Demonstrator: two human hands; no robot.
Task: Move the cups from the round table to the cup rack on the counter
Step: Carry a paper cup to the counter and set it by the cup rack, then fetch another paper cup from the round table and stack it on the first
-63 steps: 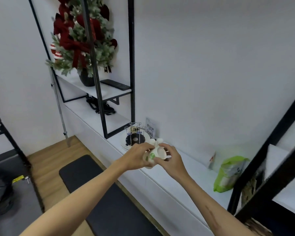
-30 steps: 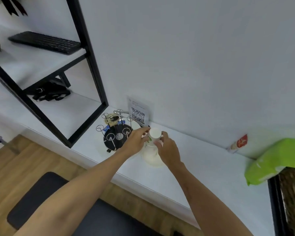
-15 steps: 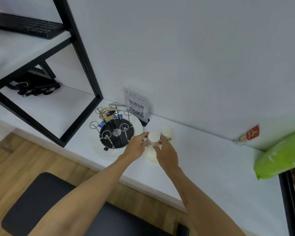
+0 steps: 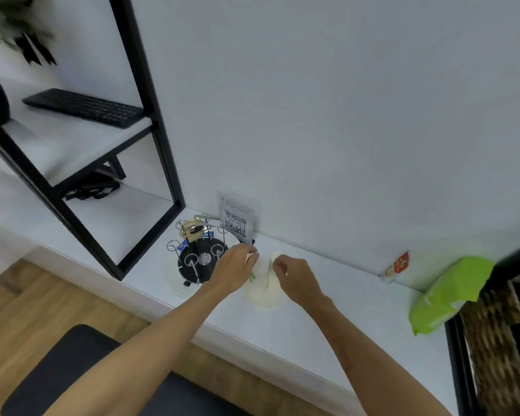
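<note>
Two white paper cups stand side by side on the white counter (image 4: 327, 319), just right of the cup rack. My left hand (image 4: 236, 270) grips the left cup (image 4: 252, 273), which has a small green mark and is mostly hidden by my fingers. My right hand (image 4: 296, 276) pinches the top of the right cup (image 4: 264, 291), whose wide end faces me. The cup rack (image 4: 201, 261) is a wire stand with looped pegs on a round black base, set on a white plate (image 4: 176, 285). No cup hangs on its pegs.
A QR-code card (image 4: 234, 219) leans on the wall behind the rack. A black shelf frame (image 4: 162, 157) rises to the left, with a keyboard (image 4: 84, 108) on its shelf. A green bag (image 4: 445, 292) and a small red packet (image 4: 398, 265) lie to the right.
The hands brought the cups down onto the counter beside the rack, and the two cups came apart, one in each hand. The view has moved closer to the counter.
</note>
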